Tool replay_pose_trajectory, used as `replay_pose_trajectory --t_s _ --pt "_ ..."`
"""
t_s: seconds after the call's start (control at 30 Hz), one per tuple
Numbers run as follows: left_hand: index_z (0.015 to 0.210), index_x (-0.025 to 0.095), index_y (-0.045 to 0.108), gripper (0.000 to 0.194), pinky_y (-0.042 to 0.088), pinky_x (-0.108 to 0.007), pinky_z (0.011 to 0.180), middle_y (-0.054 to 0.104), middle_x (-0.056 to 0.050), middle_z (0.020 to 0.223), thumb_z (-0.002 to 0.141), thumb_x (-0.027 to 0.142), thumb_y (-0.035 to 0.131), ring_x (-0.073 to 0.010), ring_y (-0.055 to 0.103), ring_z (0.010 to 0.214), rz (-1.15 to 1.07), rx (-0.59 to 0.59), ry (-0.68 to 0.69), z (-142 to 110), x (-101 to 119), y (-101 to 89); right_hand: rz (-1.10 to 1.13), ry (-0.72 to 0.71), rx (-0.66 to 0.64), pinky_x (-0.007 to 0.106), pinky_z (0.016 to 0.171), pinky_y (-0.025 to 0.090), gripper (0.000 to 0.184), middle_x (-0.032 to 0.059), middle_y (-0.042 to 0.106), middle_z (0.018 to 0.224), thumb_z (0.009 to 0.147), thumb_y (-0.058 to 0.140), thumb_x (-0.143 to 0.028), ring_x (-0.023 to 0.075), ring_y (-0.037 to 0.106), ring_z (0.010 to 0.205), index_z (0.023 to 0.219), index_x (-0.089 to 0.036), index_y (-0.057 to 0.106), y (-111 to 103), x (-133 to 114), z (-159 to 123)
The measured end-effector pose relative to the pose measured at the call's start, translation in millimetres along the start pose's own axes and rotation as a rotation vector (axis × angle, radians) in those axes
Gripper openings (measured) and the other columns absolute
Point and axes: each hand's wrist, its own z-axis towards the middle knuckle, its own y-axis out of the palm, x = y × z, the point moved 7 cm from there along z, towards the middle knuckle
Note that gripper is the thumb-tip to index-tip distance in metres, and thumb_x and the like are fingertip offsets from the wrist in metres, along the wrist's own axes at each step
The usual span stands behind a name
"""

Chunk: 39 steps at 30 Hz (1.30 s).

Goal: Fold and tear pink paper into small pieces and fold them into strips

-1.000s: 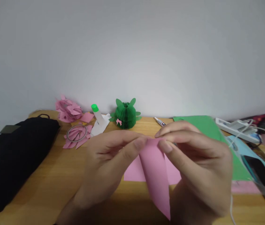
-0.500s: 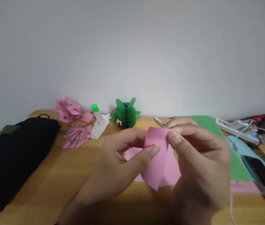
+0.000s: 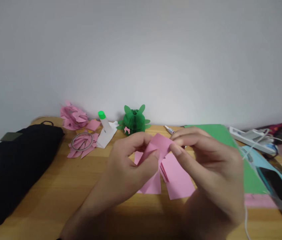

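Observation:
Between my two hands, above the table, is a strip of pink paper (image 3: pixel 159 143). My left hand (image 3: pixel 133 166) pinches it with the thumb on top, the fingers behind the sheet. The thumb and fingertips of my right hand (image 3: pixel 205 166) grip its right corner. Underneath lie flat pink sheets of paper (image 3: pixel 180 180), with a small folded pink piece (image 3: pixel 164 171) between them. A green honeycomb paper ball (image 3: pixel 134 121) with leaf-like ears and a pink bow stands behind my hands.
A glue stick with a green cap (image 3: pixel 105 122), a tape ring (image 3: pixel 82 141) on pink scraps, and a crumpled pink paper pile (image 3: pixel 73 116) are at left. A black bag (image 3: pixel 18 166) lies far left. Green sheets (image 3: pixel 215 133), a phone (image 3: pixel 278 190) and a power strip (image 3: pixel 252 140) are right.
The pink strip has tilted over and shifted slightly left, showing more of the sheets and the folded piece below. Both hands keep their pinch on it.

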Motion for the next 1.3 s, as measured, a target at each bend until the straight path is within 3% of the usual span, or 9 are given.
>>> replay_pose_trajectory --t_s 0.27,0.67,0.87,1.03,1.3 --pt "0.063 0.018 0.055 0.016 0.033 -0.020 0.046 0.049 0.005 0.055 0.078 0.019 0.061 -0.0091 0.044 0.052 0.019 0.035 -0.029 2 -3 4.9 0.004 -0.032 -0.046 0.030 0.073 0.051 0.018 0.0006 0.066 0.085 0.078 0.066 -0.006 0.0152 0.062 0.085 0.082 -0.024 0.069 3 -2 1" --pt "0.065 0.018 0.065 0.013 0.042 -0.020 0.049 0.060 0.001 0.060 0.077 0.017 0.059 -0.0103 0.052 0.056 -0.044 0.036 0.039 6 0 -9.3 0.167 0.065 0.103 0.029 0.072 0.050 0.013 0.0004 0.063 0.082 0.078 0.067 -0.010 0.0139 0.060 0.080 0.078 -0.023 0.070 -6 11 -1" --pt "0.066 0.018 0.065 0.013 0.046 -0.020 0.052 0.064 0.000 0.063 0.078 0.016 0.061 -0.0108 0.056 0.057 -0.079 0.067 0.059 7 1 -18.9 0.211 0.019 0.235 0.028 0.063 0.047 0.011 0.0000 0.061 0.072 0.078 0.067 -0.012 0.0139 0.058 0.071 0.074 -0.022 0.069 -12 12 -1" --pt "0.065 0.020 0.067 0.014 0.049 -0.022 0.053 0.063 0.000 0.060 0.076 0.014 0.060 -0.0128 0.058 0.057 -0.057 0.093 0.058 8 4 -21.7 0.228 0.083 0.233 0.031 0.065 0.046 0.014 0.0021 0.061 0.076 0.080 0.065 -0.012 0.0167 0.058 0.074 0.075 -0.024 0.071 -11 16 -1" --pt "0.068 0.020 0.068 0.017 0.045 -0.019 0.051 0.065 0.001 0.064 0.079 0.013 0.057 -0.0109 0.057 0.056 -0.074 0.088 0.066 6 3 -20.9 0.221 0.045 0.299 0.027 0.062 0.046 0.014 0.0001 0.062 0.075 0.078 0.065 -0.008 0.0128 0.058 0.072 0.076 -0.021 0.070 -11 10 -2"
